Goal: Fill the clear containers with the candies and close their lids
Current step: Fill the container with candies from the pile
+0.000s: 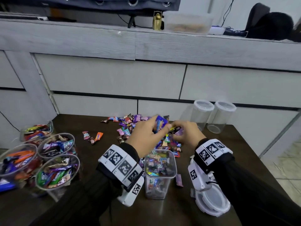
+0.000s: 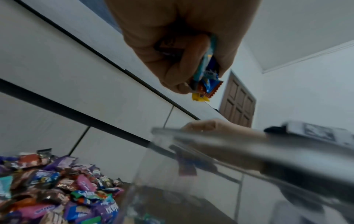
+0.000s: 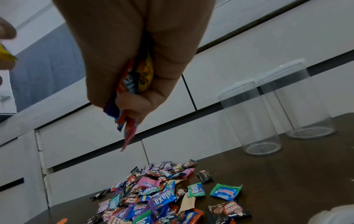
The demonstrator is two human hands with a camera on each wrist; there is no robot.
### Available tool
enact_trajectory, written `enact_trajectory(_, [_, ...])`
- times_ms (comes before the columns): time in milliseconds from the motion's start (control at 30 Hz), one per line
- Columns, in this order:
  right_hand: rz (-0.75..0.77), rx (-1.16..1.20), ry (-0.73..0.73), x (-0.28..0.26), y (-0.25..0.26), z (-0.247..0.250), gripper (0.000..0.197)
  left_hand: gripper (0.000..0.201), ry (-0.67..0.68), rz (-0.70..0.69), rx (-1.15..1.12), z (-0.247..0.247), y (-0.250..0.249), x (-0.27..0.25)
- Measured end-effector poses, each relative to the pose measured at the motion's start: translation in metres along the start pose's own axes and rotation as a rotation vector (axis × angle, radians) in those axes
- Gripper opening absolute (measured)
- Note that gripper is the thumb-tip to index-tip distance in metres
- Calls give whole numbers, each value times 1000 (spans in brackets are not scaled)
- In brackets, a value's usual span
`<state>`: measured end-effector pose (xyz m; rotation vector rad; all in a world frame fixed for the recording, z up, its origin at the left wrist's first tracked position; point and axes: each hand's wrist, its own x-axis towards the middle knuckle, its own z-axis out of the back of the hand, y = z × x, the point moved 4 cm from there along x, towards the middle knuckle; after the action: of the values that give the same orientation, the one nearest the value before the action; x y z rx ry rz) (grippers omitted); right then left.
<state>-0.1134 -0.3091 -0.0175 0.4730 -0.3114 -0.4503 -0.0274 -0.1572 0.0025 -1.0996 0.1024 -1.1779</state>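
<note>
Holding candies, both hands hang over the pile (image 1: 143, 129). The left hand (image 1: 145, 136) is curled round a few wrappers, and the right hand (image 1: 185, 132) pinches a small bunch too. The square box (image 1: 160, 173) stands just behind the hands, between the two wrists, open at the top and nearly full. I think both hands must pull back toward the body to drop their candies in; they look about equally close. A white lid (image 1: 213, 203) lies under the right wrist. Two empty jars (image 1: 211, 116) stand past the right hand. The surface (image 1: 244, 144) is dark wood, with pale drawers (image 1: 110, 75) beyond.
</note>
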Motion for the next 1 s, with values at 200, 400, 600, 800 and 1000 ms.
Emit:
enact_trajectory(200, [2,7,15,-7,0,4,30,23,91,-72,7,-29,-1,-26])
enact_trajectory(400, [-6,13,23,-10,-6,1,28,25,175,-40,50,-37,3,-33])
enact_trajectory(600, [-14,15,22,-9,-11,-3,26,31,239,-40,182,-35,-4,-32])
enact_trajectory(800, [-14,27,22,-7,-14,-3,25,49,239,-35,288,-31,-2,-37])
enact_trajectory(1000, [-14,25,0,-6,-16,0,25,44,265,-36,173,-27,0,-42])
